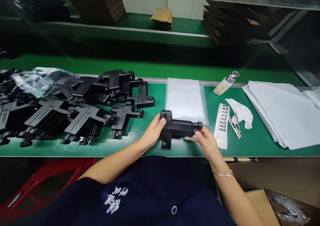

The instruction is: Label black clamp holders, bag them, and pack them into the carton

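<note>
Clear bag point(43, 81): crumpled, lying over the far side of the bracket pile at the left.
Bracket pile point(83, 119): many black brackets crowded on the left of the desk point(152, 149), the front ones with their long bodies slanting toward the person.
Left hand point(153, 132): closed round the left end of the held bracket, thumb on top.
Held bracket point(178, 128): raised just over the desk, between the hands, by the near edge of the plastic sleeves.
Bracket direction: long axis runs left to right, nearly level; the crosspiece is at the left, and the narrow end with knobs points right.
Plastic sleeves point(183, 96): a flat stack behind the held bracket.
Right hand point(206, 141): thumb and fingers pinching the knobbed right end.
Bracket progress: seemingly partway through handling; no sticker shows on its upper face. Whether the piled ones are finished or waiting, I cannot tell.
Sticker strip point(222, 119): dark printed blocks at its far part, the near part plain white.
Bottle point(223, 86): tilted, behind the strip.
Tweezers point(235, 127): beside the strip, near the cloth point(242, 112).
White sheets point(285, 112): stacked loosely at the right.
</note>
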{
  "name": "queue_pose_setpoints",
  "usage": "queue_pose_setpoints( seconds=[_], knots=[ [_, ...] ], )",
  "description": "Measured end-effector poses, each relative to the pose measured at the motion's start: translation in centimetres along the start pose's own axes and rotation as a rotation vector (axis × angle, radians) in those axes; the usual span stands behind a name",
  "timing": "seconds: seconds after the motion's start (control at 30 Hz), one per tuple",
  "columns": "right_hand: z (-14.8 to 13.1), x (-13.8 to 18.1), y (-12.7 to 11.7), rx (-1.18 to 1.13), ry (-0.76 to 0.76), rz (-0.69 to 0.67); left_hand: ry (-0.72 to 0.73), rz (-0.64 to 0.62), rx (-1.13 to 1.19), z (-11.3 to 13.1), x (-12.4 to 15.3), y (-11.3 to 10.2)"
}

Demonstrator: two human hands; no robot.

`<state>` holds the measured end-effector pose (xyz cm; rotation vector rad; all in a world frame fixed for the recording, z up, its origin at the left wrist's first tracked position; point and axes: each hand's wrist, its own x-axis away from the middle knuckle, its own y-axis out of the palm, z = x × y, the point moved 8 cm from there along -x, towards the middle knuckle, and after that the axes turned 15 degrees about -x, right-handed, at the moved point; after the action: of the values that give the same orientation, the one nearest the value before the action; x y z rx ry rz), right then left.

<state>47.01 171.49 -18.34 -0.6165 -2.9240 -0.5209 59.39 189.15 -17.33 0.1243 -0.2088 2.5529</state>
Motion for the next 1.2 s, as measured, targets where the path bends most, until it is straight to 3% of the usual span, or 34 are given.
queue_pose_setpoints(
  seconds=[0.17,0.3,0.37,0.5,0.6,0.77,0.87,0.93,1.03,1.13,1.2],
  knots=[
    [-1.4,0.4,-0.6,0.392,-0.211,0.084,0.16,0.013,-0.199,1.7,0.7,-0.6],
    [-2.5,0.6,-0.3,0.562,-0.269,0.174,0.212,0.025,-0.197,1.9,0.8,-0.6],
    [-2.6,0.6,0.3,0.529,-0.274,0.138,0.127,0.057,-0.076,0.9,0.3,-0.9],
    [-1.9,1.4,1.8,0.432,-0.27,-0.017,-0.181,0.121,0.303,-1.5,-0.7,-1.3],
    [-1.2,2.6,3.8,0.586,-0.329,-0.129,-0.347,0.167,0.483,-2.0,-1.1,-1.4],
    [-2.1,5.5,8.5,0.802,-0.661,-0.346,-0.427,0.148,0.643,-1.4,-1.7,-0.5],
    [-3.4,6.5,9.2,0.808,-0.781,-0.374,-0.431,0.109,0.668,-1.1,-1.7,0.3],
    [-4.5,5.8,7.3,0.678,-0.731,-0.223,-0.391,0.068,0.611,-0.7,-1.7,0.6],
    [-4.4,3.7,2.6,0.247,-0.469,0.073,-0.238,-0.015,0.384,0.8,-1.5,0.9],
    [-1.6,1.7,0.4,-0.146,-0.166,0.147,0.002,-0.138,0.1,3.2,-1.0,1.7],
    [0.1,1.0,-0.5,-0.293,-0.056,0.209,0.138,-0.312,0.03,4.7,-0.3,3.0]
  ],
)
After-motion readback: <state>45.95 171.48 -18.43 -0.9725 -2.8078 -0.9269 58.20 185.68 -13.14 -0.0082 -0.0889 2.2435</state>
